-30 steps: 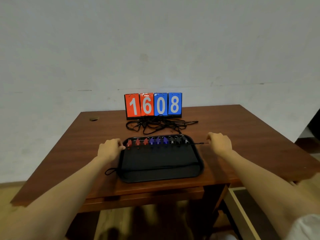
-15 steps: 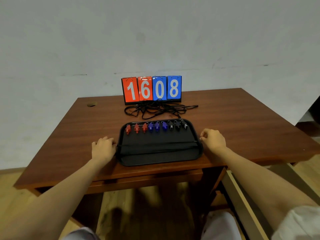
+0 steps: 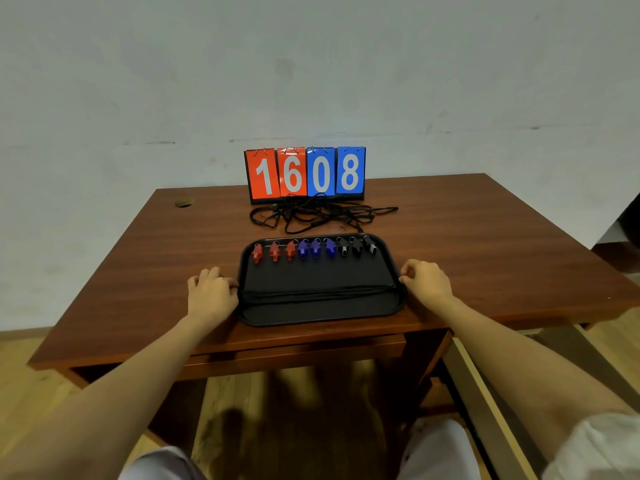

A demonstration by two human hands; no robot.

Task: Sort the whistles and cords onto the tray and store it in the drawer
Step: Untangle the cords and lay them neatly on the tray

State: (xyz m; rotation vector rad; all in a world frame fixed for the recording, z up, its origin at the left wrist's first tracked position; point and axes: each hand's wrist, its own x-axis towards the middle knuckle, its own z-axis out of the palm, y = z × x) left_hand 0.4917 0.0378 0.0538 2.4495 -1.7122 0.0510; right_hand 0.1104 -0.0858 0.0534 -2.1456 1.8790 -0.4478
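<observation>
A black tray (image 3: 322,313) lies near the table's front edge. Along its far side runs a row of whistles: three red whistles (image 3: 274,251), three blue whistles (image 3: 315,248) and three black whistles (image 3: 356,247). A black cord (image 3: 315,292) is stretched straight across the tray from left to right. My left hand (image 3: 211,294) is at the tray's left rim, fingers closed on the cord's left end. My right hand (image 3: 427,280) is at the right rim, fingertips pinched at the cord's right end. A tangled pile of black cords (image 3: 318,214) lies behind the tray.
A flip scoreboard (image 3: 304,174) reading 1608 stands at the back of the brown wooden table (image 3: 138,271). An open drawer (image 3: 485,393) juts out at the lower right beside my right arm. A small cable hole (image 3: 183,203) is at the far left.
Both hands have drawn back toward me along the tray's sides, and the cord between them now lies lower across the tray. The camera has tilted and moved back.
</observation>
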